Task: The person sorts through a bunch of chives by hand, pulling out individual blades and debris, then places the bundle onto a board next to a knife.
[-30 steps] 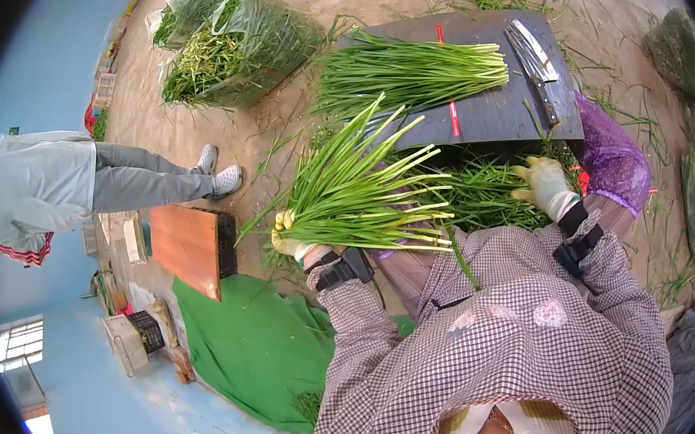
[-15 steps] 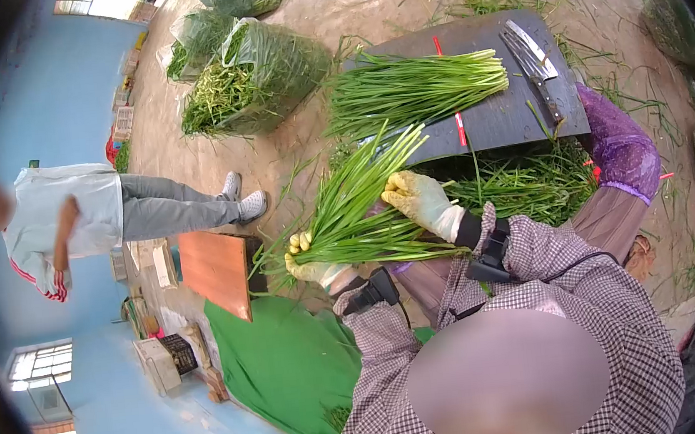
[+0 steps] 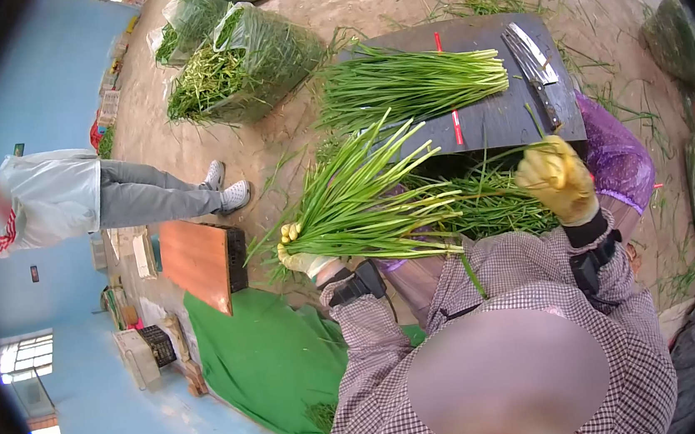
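My left hand (image 3: 308,258), in a pale yellow-stained glove, is closed around the lower left of a loose bunch of garlic chives (image 3: 372,206), whose stalks fan out up and to the right. Off to the right, my right hand (image 3: 559,180) is a closed gloved fist with a thin green blade running to its fingers. A neat pile of garlic chives (image 3: 427,84) lies on the dark board (image 3: 485,124) across a red strip (image 3: 457,127). Beside the pile rests a knife (image 3: 532,65) with a dark handle. More loose chives (image 3: 497,203) lie below the board.
Plastic bags of greens (image 3: 257,62) stand at the upper left, another bag (image 3: 676,43) at the right. A person (image 3: 111,189) in grey trousers stands at the left, near an orange-brown board (image 3: 196,265). Green cloth (image 3: 262,367) covers the lower left. Scraps litter the floor.
My right hand has left the bunch and moved right, closing into a fist. My left hand keeps the bunch, which has fanned wider. The other person's arm has shifted.
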{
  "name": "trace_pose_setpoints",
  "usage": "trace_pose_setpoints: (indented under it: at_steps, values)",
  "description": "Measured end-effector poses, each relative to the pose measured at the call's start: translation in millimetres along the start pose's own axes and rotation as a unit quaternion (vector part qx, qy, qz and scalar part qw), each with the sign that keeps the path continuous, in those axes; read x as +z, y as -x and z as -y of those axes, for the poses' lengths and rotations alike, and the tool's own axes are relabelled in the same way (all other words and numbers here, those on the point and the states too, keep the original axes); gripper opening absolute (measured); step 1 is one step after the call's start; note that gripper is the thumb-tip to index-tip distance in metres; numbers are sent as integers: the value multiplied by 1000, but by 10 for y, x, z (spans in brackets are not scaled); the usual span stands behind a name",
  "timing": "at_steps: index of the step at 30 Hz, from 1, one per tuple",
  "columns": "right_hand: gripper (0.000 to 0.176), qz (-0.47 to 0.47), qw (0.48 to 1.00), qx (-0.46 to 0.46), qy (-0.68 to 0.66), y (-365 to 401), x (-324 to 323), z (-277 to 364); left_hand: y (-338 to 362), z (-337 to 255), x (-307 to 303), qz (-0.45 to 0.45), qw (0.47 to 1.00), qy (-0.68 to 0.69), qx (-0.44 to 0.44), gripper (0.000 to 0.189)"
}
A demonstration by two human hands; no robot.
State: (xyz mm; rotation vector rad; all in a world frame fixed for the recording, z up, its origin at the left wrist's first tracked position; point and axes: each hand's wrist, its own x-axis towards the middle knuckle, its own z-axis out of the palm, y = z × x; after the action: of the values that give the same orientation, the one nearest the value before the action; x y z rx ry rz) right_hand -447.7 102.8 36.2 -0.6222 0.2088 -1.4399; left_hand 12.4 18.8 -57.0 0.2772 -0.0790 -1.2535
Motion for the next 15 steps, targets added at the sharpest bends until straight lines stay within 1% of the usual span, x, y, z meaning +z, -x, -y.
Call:
trace_pose_setpoints:
  at_steps: [2,4,5,6,7,8,10,12,13,14,15]
  values:
    - [26,-48,999,-16,-17,193,-139,159,-3,-4,-23,-11,1000,7,0,13]
    - [21,31,995,-77,-47,248,-200,332,-12,1,-31,-19,1000,7,0,13]
    - [25,32,994,-80,-66,280,-207,389,-13,4,-35,-21,1000,4,-2,14]
    - [24,-1,998,-36,50,236,-212,327,-14,1,-28,-22,1000,1,-5,14]
    - [23,-35,985,5,167,127,-217,181,-23,-12,-49,-27,1000,-11,-8,15]
    - [23,-70,956,44,281,35,-193,13,-29,-6,-50,-13,1000,-7,-17,15]
    - [22,-82,906,131,395,-176,-49,-453,-36,7,-31,14,999,-1,-37,15]
    - [35,-70,906,185,373,-429,-92,-1028,-26,35,26,21,999,-21,-39,15]
    - [33,-31,841,115,527,-566,-44,-1210,-32,21,20,27,998,-37,-37,15]
    - [31,5,748,41,663,-694,-20,-1364,-49,12,29,34,997,-53,-36,15]
    - [34,-11,834,123,537,-802,-117,-1572,-41,22,51,29,998,-56,-28,16]
